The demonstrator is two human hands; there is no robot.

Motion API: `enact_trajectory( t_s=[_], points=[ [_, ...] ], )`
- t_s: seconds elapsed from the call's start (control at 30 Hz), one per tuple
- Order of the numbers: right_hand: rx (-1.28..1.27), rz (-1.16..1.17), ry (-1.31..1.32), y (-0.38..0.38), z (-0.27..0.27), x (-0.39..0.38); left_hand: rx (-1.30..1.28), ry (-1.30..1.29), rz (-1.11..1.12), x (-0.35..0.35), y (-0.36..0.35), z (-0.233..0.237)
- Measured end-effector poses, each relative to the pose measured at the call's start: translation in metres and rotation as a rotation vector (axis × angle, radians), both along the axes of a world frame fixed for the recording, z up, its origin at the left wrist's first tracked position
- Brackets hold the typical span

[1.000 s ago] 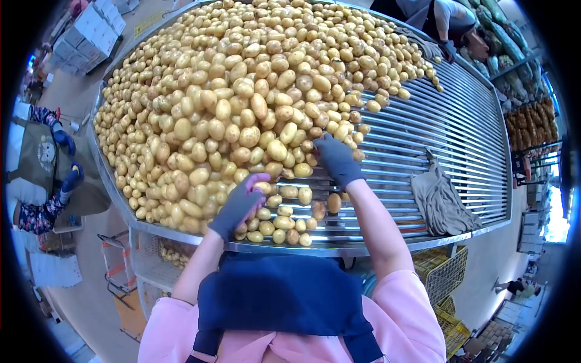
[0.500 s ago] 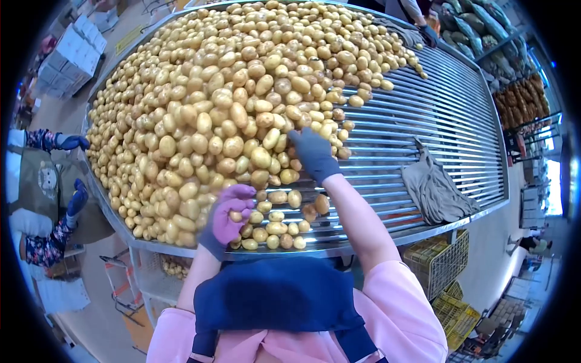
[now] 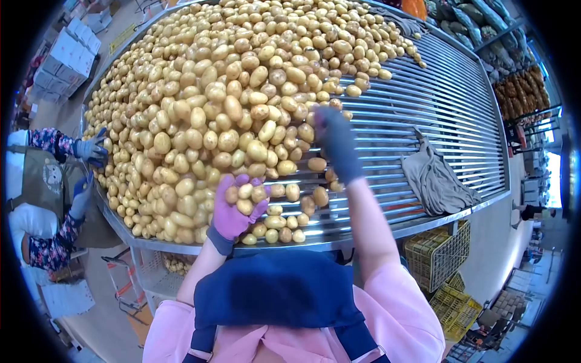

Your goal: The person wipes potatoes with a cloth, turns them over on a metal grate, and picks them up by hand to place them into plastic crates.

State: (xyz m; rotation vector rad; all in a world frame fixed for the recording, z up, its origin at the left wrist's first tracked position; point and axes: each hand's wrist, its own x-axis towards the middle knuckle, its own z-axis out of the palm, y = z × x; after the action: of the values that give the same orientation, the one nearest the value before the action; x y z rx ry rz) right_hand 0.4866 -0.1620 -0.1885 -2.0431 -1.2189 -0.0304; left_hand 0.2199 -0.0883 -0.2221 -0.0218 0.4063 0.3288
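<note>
Cupped palm up, the left hand [image 3: 229,212] is seen in the head view in a purple-palmed glove, with a few small potatoes [image 3: 244,192] held between its curled fingers. The right hand [image 3: 338,142], gloved in dark grey, is blurred over the slats by the right edge of the potato pile [image 3: 200,109]; whether anything is gripped by it cannot be told. Much of the metal slatted table [image 3: 448,103] is covered by the pile, and a small cluster of potatoes [image 3: 272,225] is set near the front rim, just beside the left hand. To the right, a crumpled grey cloth [image 3: 437,181] is draped on the slats. Yellow crates [image 3: 439,251] are seen below the right side. At the left rim, a co-worker [image 3: 45,181] with gloved hands is partly shown.
</note>
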Motion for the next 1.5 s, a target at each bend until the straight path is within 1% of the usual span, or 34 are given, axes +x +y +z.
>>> enact_trajectory(
  t_s=[0.03,0.1,0.13,0.2,0.23,0.3,0.33,0.37,0.43,0.47,0.53,0.57,0.63,0.67,0.7,0.77,0.83,0.9,0.93,1.0,1.03,1.1,1.13,1.17,1.23,1.27,1.3,1.37,1.4,1.43,1.47,1.5],
  points=[
    [-0.26,-0.183,-0.091,-0.002,-0.009,0.031,-0.147,-0.058,0.044,-0.003,-0.001,0.005],
    [-0.579,-0.157,-0.072,-0.006,-0.028,0.072,-0.046,0.046,0.052,-0.015,-0.003,0.011],
    [-0.58,-0.151,-0.07,-0.007,-0.036,0.084,-0.08,0.03,0.048,-0.022,-0.001,0.014],
    [-0.553,-0.014,0.033,-0.007,-0.056,0.089,-0.155,0.066,0.081,-0.04,-0.004,0.014],
    [-0.622,0.015,-0.011,-0.008,-0.045,0.084,-0.154,-0.041,0.101,-0.045,-0.006,0.011],
    [-0.77,0.061,0.362,-0.008,-0.046,0.09,-0.144,-0.121,0.074,-0.049,-0.003,0.012],
    [-0.642,0.209,0.446,-0.009,-0.061,0.089,-0.132,0.034,0.111,-0.049,-0.005,0.02],
    [-0.649,0.263,0.58,-0.016,-0.069,0.088,-0.112,-0.031,0.119,-0.051,-0.005,0.013],
    [-0.468,0.197,0.624,-0.021,-0.071,0.067,-0.128,0.038,0.119,-0.048,-0.001,0.024],
    [-0.475,0.204,0.623,-0.024,-0.075,0.067,-0.133,0.038,0.128,-0.047,0.0,0.024],
    [-0.334,0.098,0.918,-0.028,-0.081,0.061,-0.168,0.046,0.16,-0.048,0.0,0.025],
    [-0.335,0.097,0.922,-0.033,-0.082,0.061,-0.169,0.05,0.159,-0.049,0.0,0.027],
    [-0.285,0.031,1.251,-0.037,-0.055,0.052,-0.124,0.143,0.154,-0.05,0.0,0.033],
    [-0.27,0.131,1.26,-0.043,-0.052,0.055,-0.127,0.143,0.151,-0.051,0.0,0.032],
    [-0.273,0.131,1.256,-0.047,-0.047,0.055,-0.122,0.122,0.153,-0.052,0.0,0.031],
    [-0.313,0.328,1.128,-0.053,-0.039,0.054,-0.119,0.102,0.161,-0.052,-0.001,0.029],
    [-0.345,0.319,1.161,-0.051,-0.044,0.046,-0.107,0.159,0.157,-0.047,-0.001,0.03],
    [-0.579,0.258,0.514,-0.047,-0.05,0.025,-0.094,0.117,0.128,-0.041,-0.003,0.027],
    [-0.582,0.262,0.516,-0.044,-0.046,0.008,-0.078,0.075,0.098,-0.038,-0.005,0.025],
    [-0.577,0.098,0.226,-0.04,-0.036,-0.024,-0.03,0.084,0.082,-0.033,-0.008,0.019],
    [-0.572,0.108,0.23,-0.041,-0.037,-0.03,0.018,0.09,0.057,-0.031,-0.009,0.017],
    [-0.529,0.096,0.12,-0.045,-0.044,-0.041,-0.004,0.087,0.042,-0.026,-0.011,0.023],
    [-0.532,0.064,0.186,-0.051,-0.049,-0.044,0.001,0.086,0.014,-0.027,-0.012,0.019],
    [-0.53,0.067,0.19,-0.057,-0.051,-0.045,0.005,0.084,-0.013,-0.029,-0.013,0.015],
    [-0.365,0.056,0.575,-0.068,-0.054,-0.045,-0.013,0.09,-0.042,-0.031,-0.015,0.013],
    [-0.395,-0.006,0.685,-0.071,-0.057,-0.044,-0.033,0.093,-0.069,-0.031,-0.016,0.012],
    [-0.4,0.005,0.685,-0.071,-0.053,-0.05,-0.035,0.095,-0.058,-0.032,-0.018,0.011],
    [-0.096,-0.009,0.983,-0.062,-0.029,-0.07,-0.095,0.106,-0.114,-0.032,-0.02,0.01],
    [-0.183,0.099,0.745,-0.053,-0.01,-0.082,-0.086,0.085,-0.154,-0.029,-0.021,0.017],
    [-0.139,0.289,0.645,-0.045,0.008,-0.094,-0.038,0.083,-0.179,-0.024,-0.021,0.021],
    [-0.139,0.382,0.561,-0.038,0.015,-0.108,-0.042,-0.035,-0.181,-0.024,-0.022,0.007],
    [0.013,0.616,0.305,-0.024,0.018,-0.116,-0.045,-0.156,-0.181,-0.024,-0.023,-0.006]
  ],
)
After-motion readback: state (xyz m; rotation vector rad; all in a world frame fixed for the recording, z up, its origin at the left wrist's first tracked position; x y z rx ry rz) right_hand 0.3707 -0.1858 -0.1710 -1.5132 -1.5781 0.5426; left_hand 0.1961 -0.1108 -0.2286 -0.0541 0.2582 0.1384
